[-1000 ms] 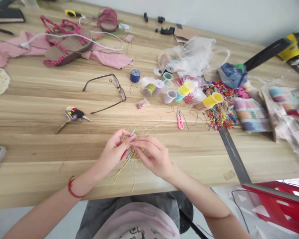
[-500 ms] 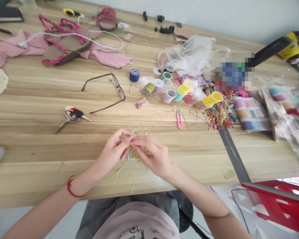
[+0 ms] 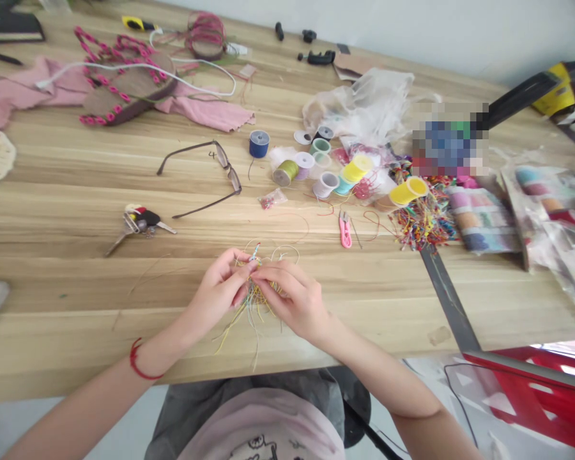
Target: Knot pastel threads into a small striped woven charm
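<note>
The left hand (image 3: 220, 286) pinches a short multicoloured thread cord (image 3: 254, 252), apparently part-worked, and the right hand (image 3: 298, 300) pinches among long yellow and pale threads (image 3: 252, 312), seemingly unworked.

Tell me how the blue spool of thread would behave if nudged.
The blue spool stands on a flat end, so a gentle push would probably slide it. Knocked onto its round side, it would likely roll. Its loose thread tail looks thin and floppy, so it may trail behind.
</note>
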A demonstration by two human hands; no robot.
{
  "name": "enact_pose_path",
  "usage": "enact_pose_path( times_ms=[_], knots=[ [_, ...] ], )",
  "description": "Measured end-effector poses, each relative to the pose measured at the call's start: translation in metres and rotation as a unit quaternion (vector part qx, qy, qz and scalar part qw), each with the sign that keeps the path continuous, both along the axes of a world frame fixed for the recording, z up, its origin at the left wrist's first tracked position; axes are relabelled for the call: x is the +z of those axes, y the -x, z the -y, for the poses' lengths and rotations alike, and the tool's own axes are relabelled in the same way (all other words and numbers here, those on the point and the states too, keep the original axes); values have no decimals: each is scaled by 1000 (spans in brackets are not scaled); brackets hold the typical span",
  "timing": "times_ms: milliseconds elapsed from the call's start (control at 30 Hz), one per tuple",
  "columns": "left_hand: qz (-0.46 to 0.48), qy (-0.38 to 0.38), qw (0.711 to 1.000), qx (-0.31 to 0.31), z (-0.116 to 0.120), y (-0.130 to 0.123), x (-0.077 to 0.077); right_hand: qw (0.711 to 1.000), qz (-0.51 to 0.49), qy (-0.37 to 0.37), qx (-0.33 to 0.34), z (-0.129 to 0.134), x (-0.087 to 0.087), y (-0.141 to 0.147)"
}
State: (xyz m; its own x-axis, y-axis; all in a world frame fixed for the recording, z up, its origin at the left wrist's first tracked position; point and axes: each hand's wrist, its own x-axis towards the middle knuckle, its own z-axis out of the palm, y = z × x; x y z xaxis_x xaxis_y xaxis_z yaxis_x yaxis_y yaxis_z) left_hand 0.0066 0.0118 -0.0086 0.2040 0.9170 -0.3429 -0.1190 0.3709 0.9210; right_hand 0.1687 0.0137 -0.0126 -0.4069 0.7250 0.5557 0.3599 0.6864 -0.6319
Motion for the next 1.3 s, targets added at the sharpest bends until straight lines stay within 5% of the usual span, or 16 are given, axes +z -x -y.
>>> enact_pose_path(
  times_ms=[1300],
  knots=[
    [-6,14,1000,14,0,0,-2,998,44,38,32,0,0,1]
  ],
)
